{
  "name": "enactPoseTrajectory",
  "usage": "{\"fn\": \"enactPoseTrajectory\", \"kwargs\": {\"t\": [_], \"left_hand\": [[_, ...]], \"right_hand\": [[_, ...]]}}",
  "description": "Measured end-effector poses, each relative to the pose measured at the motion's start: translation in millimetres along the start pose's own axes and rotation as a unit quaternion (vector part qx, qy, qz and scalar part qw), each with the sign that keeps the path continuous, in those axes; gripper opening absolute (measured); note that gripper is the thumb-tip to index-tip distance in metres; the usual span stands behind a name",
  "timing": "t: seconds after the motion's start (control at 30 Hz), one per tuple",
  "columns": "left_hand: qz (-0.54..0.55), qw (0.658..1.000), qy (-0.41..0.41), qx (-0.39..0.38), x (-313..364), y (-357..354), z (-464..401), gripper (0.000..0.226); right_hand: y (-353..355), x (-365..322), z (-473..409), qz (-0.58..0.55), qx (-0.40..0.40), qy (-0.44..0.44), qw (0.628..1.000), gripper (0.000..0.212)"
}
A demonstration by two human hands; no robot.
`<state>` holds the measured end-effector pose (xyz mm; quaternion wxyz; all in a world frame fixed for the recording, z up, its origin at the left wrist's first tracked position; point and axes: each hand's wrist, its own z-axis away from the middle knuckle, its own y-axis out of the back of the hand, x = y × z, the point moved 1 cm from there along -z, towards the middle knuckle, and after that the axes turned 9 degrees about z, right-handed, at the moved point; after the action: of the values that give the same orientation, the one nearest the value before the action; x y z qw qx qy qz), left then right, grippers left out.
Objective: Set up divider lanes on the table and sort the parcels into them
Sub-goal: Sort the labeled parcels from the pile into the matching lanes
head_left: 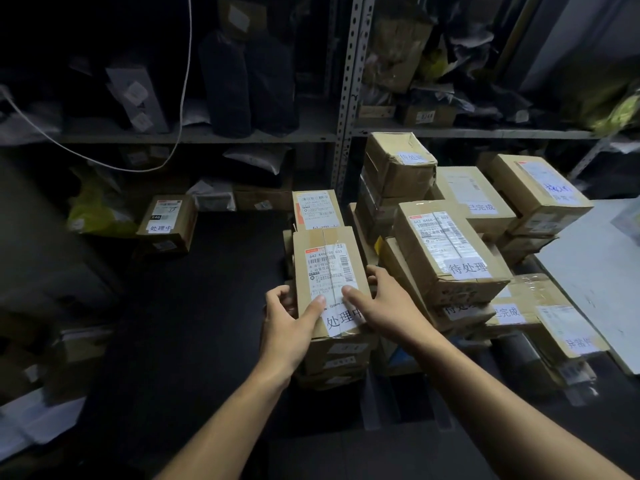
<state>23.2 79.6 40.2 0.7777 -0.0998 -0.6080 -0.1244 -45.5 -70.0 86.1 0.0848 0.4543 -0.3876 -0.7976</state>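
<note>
- Parcel (pixel 329 271) marked 处理中 sits on top of a short stack on the dark desk (pixel 207 306), between both hands.
- Left hand (pixel 287 323) and right hand (pixel 388 299) grip its near sides; their fingers (pixel 317 304) curl round it, thumbs pressing the label.
- Judged step: sorting; next needs a lift and the matching lane.
- Beside this parcel, rightward, stands a heap of boxes (pixel 446 251).

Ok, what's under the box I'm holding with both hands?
The held box, gripped by the left hand and right hand, sits atop a stack of cardboard boxes. Only their labelled front edges show; their tops and what the stack stands on are covered.
</note>
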Motion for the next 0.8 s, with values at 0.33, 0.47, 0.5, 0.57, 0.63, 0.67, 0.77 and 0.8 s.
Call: {"fn": "enactPoseTrajectory", "kwargs": {"t": [0.33, 0.47, 0.5, 0.57, 0.63, 0.67, 0.77, 0.8], "left_hand": [[-0.021, 0.997, -0.043, 0.059, 21, 34, -29, 0.053], [-0.022, 0.993, -0.066, 0.092, 37, 69, -52, 0.054], [-0.023, 0.992, -0.068, 0.101, 40, 80, -58, 0.056], [-0.027, 0.991, -0.067, 0.116, 46, 104, -73, 0.057], [-0.034, 0.988, -0.061, 0.134, 49, 129, -88, 0.059], [-0.036, 0.987, -0.060, 0.146, 49, 142, -98, 0.059], [-0.044, 0.981, -0.049, 0.182, 50, 180, -129, 0.059], [-0.044, 0.980, -0.043, 0.191, 49, 192, -141, 0.059]], "right_hand": [[-1, -55, -10, 0.096, 0.121, 0.105, 0.982, 0.064], [-19, -91, -30, 0.116, 0.112, 0.156, 0.975, 0.067], [-25, -102, -37, 0.113, 0.105, 0.168, 0.974, 0.066], [-43, -125, -52, 0.106, 0.088, 0.190, 0.972, 0.067], [-63, -147, -69, 0.104, 0.065, 0.202, 0.972, 0.070], [-74, -158, -79, 0.105, 0.050, 0.206, 0.972, 0.071], [-110, -193, -111, 0.098, -0.001, 0.210, 0.973, 0.072], [-122, -204, -123, 0.094, -0.020, 0.206, 0.974, 0.072]]}}
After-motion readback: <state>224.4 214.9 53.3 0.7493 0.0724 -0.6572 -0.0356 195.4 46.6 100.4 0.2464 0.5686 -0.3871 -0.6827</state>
